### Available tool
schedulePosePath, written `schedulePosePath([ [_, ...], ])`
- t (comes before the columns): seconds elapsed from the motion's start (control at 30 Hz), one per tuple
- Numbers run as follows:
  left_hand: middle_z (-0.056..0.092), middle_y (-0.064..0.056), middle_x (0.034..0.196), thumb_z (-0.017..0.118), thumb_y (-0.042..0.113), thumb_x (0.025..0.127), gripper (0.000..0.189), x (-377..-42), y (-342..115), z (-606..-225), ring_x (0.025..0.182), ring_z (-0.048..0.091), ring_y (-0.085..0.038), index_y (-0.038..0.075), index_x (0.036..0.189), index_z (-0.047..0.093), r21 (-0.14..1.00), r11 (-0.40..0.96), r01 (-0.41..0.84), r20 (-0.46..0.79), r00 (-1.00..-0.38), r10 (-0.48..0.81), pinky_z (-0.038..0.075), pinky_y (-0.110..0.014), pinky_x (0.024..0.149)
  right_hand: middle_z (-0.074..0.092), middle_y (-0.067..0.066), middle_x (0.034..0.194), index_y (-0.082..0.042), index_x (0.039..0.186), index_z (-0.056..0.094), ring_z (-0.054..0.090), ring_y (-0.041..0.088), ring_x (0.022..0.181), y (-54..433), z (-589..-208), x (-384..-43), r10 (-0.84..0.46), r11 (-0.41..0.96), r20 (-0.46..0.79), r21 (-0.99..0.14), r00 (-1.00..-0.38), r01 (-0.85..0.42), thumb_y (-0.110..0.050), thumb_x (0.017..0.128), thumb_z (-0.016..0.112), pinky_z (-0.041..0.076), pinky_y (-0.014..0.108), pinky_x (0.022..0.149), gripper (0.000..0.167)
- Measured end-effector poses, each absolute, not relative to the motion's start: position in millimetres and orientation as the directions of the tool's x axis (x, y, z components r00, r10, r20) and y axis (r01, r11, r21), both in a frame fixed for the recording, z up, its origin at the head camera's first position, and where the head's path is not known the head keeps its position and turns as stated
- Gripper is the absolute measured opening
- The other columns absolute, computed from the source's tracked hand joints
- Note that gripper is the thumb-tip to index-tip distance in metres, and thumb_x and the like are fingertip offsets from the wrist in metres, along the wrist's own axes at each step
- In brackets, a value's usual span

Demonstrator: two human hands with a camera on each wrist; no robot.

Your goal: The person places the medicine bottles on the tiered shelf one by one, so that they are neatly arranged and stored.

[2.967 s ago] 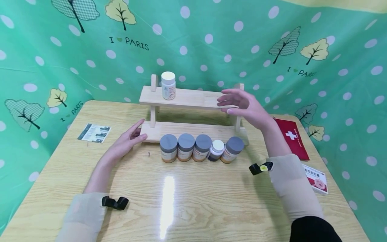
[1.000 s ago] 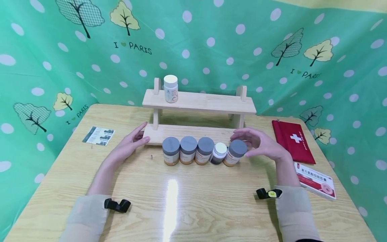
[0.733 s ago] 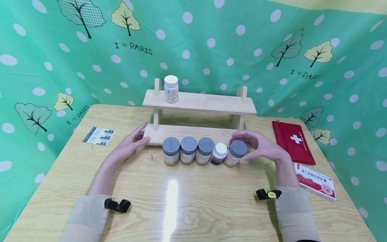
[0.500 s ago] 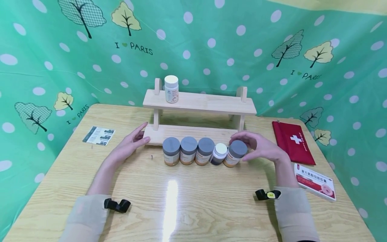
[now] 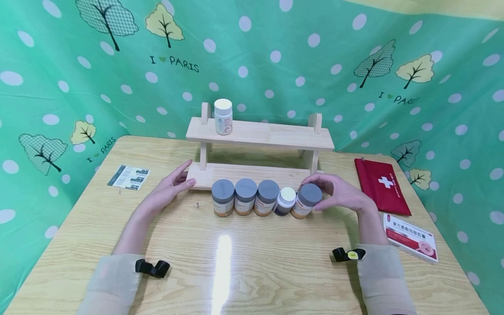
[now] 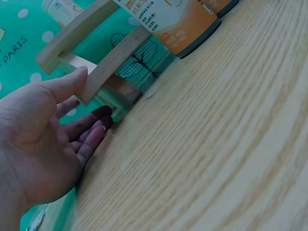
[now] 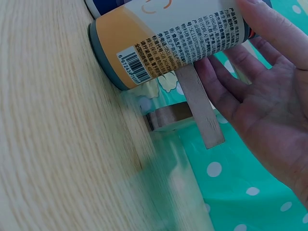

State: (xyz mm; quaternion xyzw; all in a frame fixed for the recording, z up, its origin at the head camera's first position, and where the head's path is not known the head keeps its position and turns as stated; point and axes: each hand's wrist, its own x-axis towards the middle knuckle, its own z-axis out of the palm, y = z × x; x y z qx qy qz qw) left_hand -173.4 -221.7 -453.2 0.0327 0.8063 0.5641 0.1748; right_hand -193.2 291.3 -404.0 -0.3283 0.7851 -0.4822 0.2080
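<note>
A two-tier wooden shelf [image 5: 271, 132] stands at the back of the table, with a white pill bottle [image 5: 223, 117] upright on its upper board. My left hand [image 5: 163, 191] holds the lower board's left end; in the left wrist view the thumb [image 6: 74, 82] presses the board end and the fingers curl behind. Along the shelf's front is a row of grey-capped bottles [image 5: 245, 194] with a smaller white-capped bottle [image 5: 286, 199] among them. My right hand [image 5: 344, 192] grips the rightmost grey-capped bottle [image 7: 168, 45], thumb in front and fingers behind. That bottle leans slightly in the head view.
A red first aid pouch [image 5: 382, 186] and a white and red medicine box [image 5: 410, 238] lie on the right. On the left lies a printed card or packet [image 5: 129, 176]. A green patterned cloth [image 5: 260, 61] hangs behind the wooden table [image 5: 267, 271].
My right hand has come down from the upper board's right end to the rightmost grey-capped bottle, its thumb moving in against it. My left hand has stayed at the shelf. The head view shifted slightly.
</note>
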Motion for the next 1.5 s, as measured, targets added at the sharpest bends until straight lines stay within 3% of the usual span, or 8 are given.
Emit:
schedulePosePath([
  [0.9,0.027,-0.023,0.166,0.061,0.051,0.101,0.083,-173,-221,-454,0.155,0.024,-0.043,0.038,0.166,0.011,0.921,0.362,-0.145,-0.244,-0.938,0.245,0.018,-0.065,0.126,0.066,0.007,0.127,-0.009,0.131,0.061,0.064,0.020,0.116,293,-400,-188,-0.688,0.288,0.030,-0.905,-0.725,-0.311,0.000,0.076,0.084,0.055,0.029,0.100,0.060],
  [1.5,0.027,-0.022,0.166,0.060,0.049,0.102,0.083,-173,-221,-454,0.155,0.024,-0.042,0.038,0.166,0.009,0.927,0.349,-0.138,-0.236,-0.938,0.255,0.019,-0.065,0.125,0.066,0.002,0.126,-0.001,0.129,0.058,0.063,0.016,0.114,294,-392,-183,-0.655,0.127,0.132,-0.951,-0.744,-0.280,0.014,0.073,0.075,0.057,0.029,0.095,0.060],
])
